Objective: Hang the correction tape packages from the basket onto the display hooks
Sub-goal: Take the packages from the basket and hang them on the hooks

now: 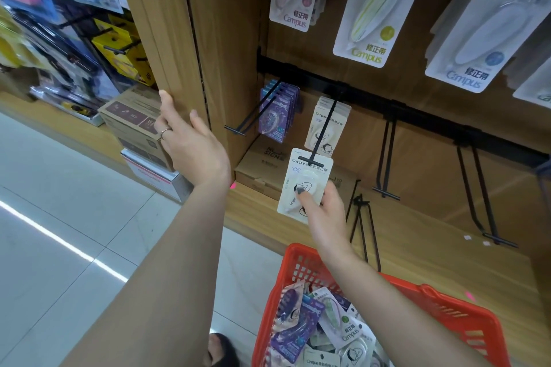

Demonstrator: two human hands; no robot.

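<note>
While the basket (441, 301) sits nearest me, packs heaped inside, my right hand (323, 211) pinches a cream pack (301, 179) at the tip of the hook (323, 131); my left hand (190, 143) rests open-fingered on the wooden post (176, 39); cream packs (328, 122) hang farther back.

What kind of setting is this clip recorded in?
Most likely a stationery shop aisle: carded correction tape packages hang on display hooks in a wooden shelf unit, and a red shopping basket of more packages sits below.
</note>
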